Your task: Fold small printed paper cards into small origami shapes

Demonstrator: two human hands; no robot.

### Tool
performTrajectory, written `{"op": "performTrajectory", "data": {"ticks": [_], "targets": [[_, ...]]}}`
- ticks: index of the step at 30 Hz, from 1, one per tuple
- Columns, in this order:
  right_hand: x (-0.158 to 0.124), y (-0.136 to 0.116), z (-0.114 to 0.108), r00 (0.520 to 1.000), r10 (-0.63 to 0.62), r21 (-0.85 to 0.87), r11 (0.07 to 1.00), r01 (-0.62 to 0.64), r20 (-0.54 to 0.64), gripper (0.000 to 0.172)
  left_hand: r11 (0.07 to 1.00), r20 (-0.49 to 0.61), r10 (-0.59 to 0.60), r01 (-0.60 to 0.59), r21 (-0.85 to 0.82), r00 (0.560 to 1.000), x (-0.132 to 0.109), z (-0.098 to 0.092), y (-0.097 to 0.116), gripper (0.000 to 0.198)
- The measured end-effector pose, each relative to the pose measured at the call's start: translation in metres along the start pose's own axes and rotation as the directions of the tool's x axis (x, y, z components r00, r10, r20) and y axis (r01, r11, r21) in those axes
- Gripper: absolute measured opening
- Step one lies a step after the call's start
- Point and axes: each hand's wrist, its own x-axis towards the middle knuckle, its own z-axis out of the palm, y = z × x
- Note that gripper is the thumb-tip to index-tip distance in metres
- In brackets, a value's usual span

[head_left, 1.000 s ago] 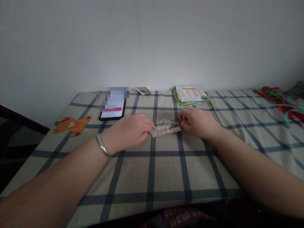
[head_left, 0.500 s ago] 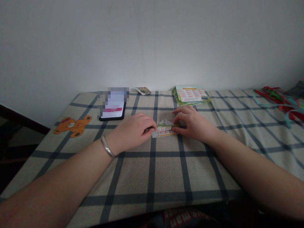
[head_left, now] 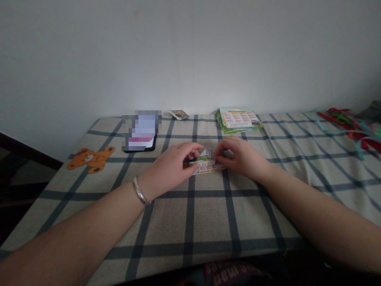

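A small printed paper (head_left: 205, 166), partly folded with a pointed flap standing up, lies on the checked cloth between my hands. From the left, my left hand (head_left: 175, 161), with a silver bangle at its wrist, reaches to the paper. Its thumb rests at the paper's left edge and the fingers are held apart from the thumb. On the other side my right hand (head_left: 239, 155) pinches the flap of the paper between thumb and fingertips. Those fingertips cover part of the fold.
A phone (head_left: 141, 133) lies at the back left, with an orange bear cutout (head_left: 91, 159) nearer the left edge. Against the wall are a small folded paper piece (head_left: 178, 114) and a stack of printed sheets (head_left: 239, 120). Coloured ribbons (head_left: 351, 123) lie far right.
My left fingers have opened from a pinch at the paper's left corner. The right fingers have drawn together on the flap, which now stands higher.
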Motion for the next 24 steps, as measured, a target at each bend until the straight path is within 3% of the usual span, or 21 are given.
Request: {"op": "performTrajectory", "data": {"ticks": [4,7,11,14,19,24], "targets": [[0.0,-0.003,0.002,1.0,-0.025,0.059,0.998,0.025,-0.005,0.005,0.999,-0.017,0.003,-0.004,-0.035,1.0,-0.001,0.004,0.001,0.045],[0.0,-0.006,0.004,1.0,0.029,0.159,0.987,-0.027,-0.011,0.006,1.0,-0.005,0.004,-0.004,-0.016,1.0,0.0,0.004,0.002,0.043],[-0.001,-0.009,0.006,0.995,0.089,0.267,0.961,-0.077,-0.036,0.005,0.993,-0.016,0.088,-0.087,0.081,0.996,0.003,0.0,0.003,0.023],[-0.001,-0.011,0.004,0.996,0.076,0.249,0.967,-0.062,-0.048,0.006,0.992,-0.056,0.095,-0.09,0.094,0.994,0.004,-0.003,0.001,0.005],[-0.001,-0.008,0.002,0.998,0.014,0.133,0.991,-0.006,-0.059,0.004,1.0,-0.068,-0.01,0.011,0.013,0.998,0.005,-0.005,-0.004,0.005],[-0.001,-0.005,0.002,0.993,-0.046,0.098,0.994,0.057,-0.112,0.005,0.998,-0.092,0.038,-0.033,0.055,0.995,0.005,-0.005,-0.004,0.005]]}}
